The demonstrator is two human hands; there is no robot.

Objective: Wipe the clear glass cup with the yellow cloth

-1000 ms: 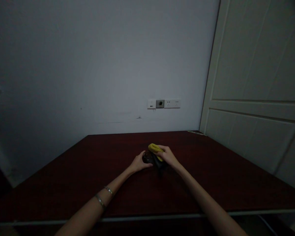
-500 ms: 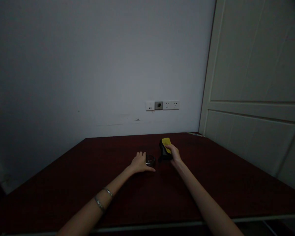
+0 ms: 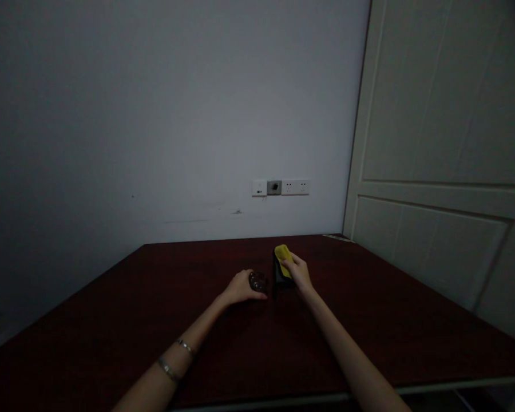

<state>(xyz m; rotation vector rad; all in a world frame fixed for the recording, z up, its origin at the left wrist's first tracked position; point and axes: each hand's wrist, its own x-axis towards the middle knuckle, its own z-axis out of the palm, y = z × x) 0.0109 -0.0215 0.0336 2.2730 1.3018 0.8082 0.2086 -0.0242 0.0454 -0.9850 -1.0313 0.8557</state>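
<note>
My left hand is curved around the left side of a small dark, shiny, round object low over the table; it looks like glass, but its kind is unclear. The thumb lies along its near side. Just to the right, my right hand grips a black, soft-looking item with a yellow panel. The thumb presses on the yellow part, while the black part hangs toward the tabletop. A narrow gap separates the two things. Two silvery bands circle my left forearm.
The dark red table reaches back to a pale wall with a row of sockets. A white panelled door stands along the right side. The table's near edge crosses the bottom of the view.
My left fingers have closed more around the round object, which has turned or tilted. The black and yellow item is now more upright. The whole view has shifted slightly.
</note>
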